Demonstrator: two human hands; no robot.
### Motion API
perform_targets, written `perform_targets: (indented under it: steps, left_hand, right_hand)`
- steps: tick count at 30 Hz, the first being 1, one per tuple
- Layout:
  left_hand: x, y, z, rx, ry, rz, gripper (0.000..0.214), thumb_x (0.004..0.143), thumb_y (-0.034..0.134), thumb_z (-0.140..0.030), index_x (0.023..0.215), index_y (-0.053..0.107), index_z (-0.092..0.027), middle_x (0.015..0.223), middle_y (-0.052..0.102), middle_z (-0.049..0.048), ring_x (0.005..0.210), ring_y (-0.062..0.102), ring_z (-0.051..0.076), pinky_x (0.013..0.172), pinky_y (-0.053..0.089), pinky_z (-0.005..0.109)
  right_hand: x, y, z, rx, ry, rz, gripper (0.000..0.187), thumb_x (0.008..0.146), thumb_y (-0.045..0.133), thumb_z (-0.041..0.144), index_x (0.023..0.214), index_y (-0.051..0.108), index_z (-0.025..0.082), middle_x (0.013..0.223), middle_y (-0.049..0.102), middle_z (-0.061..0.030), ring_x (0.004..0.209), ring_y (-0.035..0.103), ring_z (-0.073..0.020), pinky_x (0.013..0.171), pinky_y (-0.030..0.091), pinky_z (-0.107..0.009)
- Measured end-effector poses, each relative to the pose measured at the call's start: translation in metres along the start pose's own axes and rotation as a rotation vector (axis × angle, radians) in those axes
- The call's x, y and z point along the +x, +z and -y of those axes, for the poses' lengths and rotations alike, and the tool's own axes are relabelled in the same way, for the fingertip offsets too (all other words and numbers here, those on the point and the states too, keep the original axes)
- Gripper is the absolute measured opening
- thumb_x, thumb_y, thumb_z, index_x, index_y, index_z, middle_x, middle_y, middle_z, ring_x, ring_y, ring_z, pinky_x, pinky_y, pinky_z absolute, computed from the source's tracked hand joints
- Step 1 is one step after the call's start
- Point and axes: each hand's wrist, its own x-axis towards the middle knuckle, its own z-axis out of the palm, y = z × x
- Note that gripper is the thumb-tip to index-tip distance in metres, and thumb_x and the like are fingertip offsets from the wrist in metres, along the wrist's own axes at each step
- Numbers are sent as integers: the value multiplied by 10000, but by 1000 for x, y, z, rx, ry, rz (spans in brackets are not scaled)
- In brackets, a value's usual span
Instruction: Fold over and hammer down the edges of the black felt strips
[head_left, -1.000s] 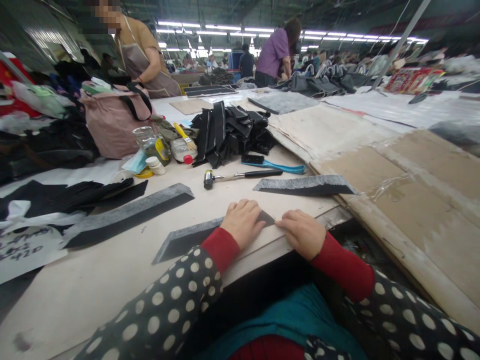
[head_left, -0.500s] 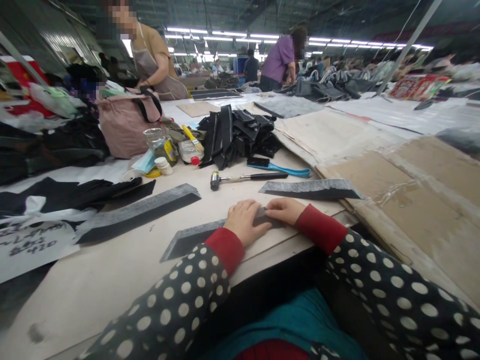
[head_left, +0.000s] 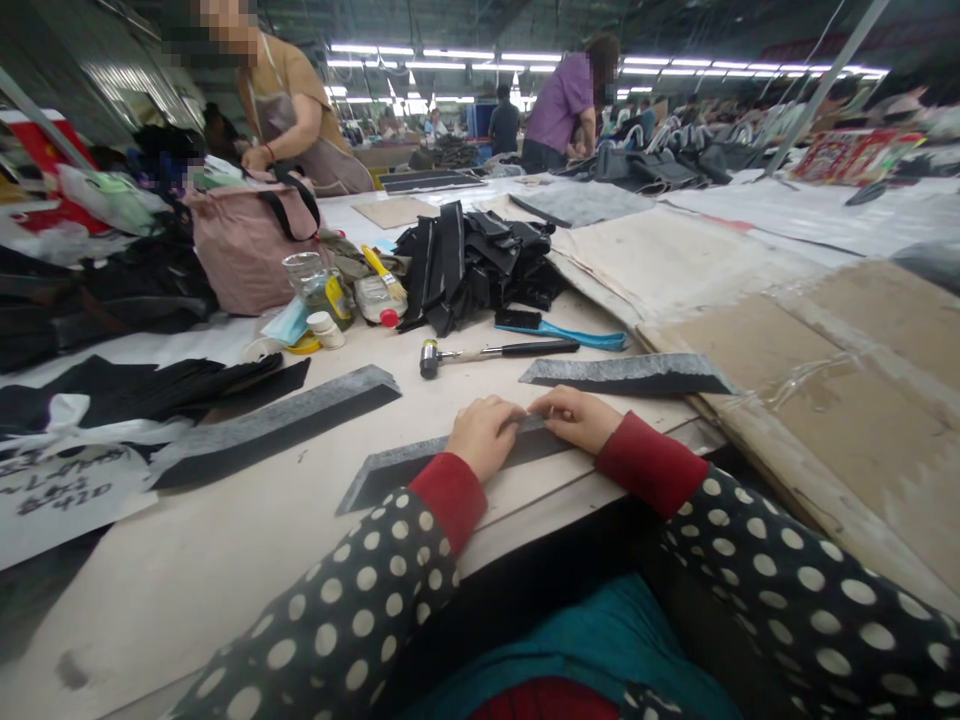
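A black strip with a grey fuzzy band along its far edge (head_left: 401, 468) lies flat in front of me on the pale work board (head_left: 247, 560). My left hand (head_left: 484, 435) is closed at the middle of that strip, thumb and fingers pinching its far edge. Close to it on the right, my right hand (head_left: 577, 415) pinches the same edge, the fingertips of both hands almost touching. What exactly lies between the fingertips is partly hidden. Two similar strips rest nearby, a left strip (head_left: 277, 425) and a right strip (head_left: 626, 374).
Beyond my hands lie a hammer (head_left: 499, 351) and a blue-handled brush (head_left: 562, 329). Behind them is a heap of black strips (head_left: 480, 265). Jars and a yellow paintbrush (head_left: 384, 272) stand beside a pink bag (head_left: 251, 245). Cardboard sheets (head_left: 847, 370) cover the right side. Two people work farther back.
My left hand has drawn its fingers together at the strip's far edge, its thumb tucked in. My right hand has shifted slightly right. The strip has moved a little to the right.
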Motion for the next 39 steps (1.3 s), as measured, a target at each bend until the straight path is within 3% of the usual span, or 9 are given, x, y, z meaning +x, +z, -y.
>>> perform_targets:
  steps: [7,12,16,20,25,31,35,39]
  left_hand:
    - [-2,0,-1,26,56,-11,206,782,436,-157,896,584,-244,901,572,-8,851,484,158,784,392,300]
    - [-4,-4,-5,193,115,28,197,802,416,-162,902,569,-236,913,552,10,849,465,174,738,389,314]
    - [-6,-7,-13,353,184,78,185,831,374,-166,877,546,-217,910,543,25,863,452,194,719,380,345]
    - [-7,-9,-13,344,203,107,192,823,384,-150,918,539,-214,938,544,24,874,454,192,725,389,338]
    - [-5,-12,7,108,173,101,210,791,434,-140,931,575,-207,916,557,25,842,485,159,780,403,298]
    - [-7,-15,22,-61,103,50,212,723,488,-103,890,597,-175,871,579,27,845,512,161,803,408,296]
    - [-7,-13,17,-47,101,35,221,715,479,-95,876,602,-184,866,578,24,840,510,162,801,407,299]
    - [-8,-10,16,-12,109,24,226,722,471,-101,881,600,-195,872,571,21,842,504,159,798,409,294]
  right_hand:
    - [-3,0,1,-100,-87,-38,242,694,486,55,883,614,137,810,527,-44,693,490,-111,675,408,-242]
    - [-5,3,5,-284,-196,-1,226,758,432,66,880,611,131,826,551,-64,815,489,-146,759,397,-268]
    - [-8,8,18,-517,-142,54,230,791,383,71,832,603,125,846,552,-77,804,475,-163,744,390,-281]
    - [-12,14,38,-679,-71,55,206,803,379,111,801,584,121,865,552,-90,823,466,-199,690,387,-293]
    - [-16,16,44,-675,0,-12,249,822,423,301,842,584,113,918,561,-97,877,466,-213,748,374,-309]
    - [-21,11,25,-637,-23,-109,249,807,457,326,876,596,132,1002,560,-86,938,452,-216,812,335,-320]
    - [-18,15,24,-585,-41,-169,201,772,486,217,931,588,148,1013,561,-70,956,442,-214,859,300,-337]
    - [-10,22,27,-495,-85,-103,336,711,434,57,1007,559,152,960,566,-57,907,457,-181,845,320,-300]
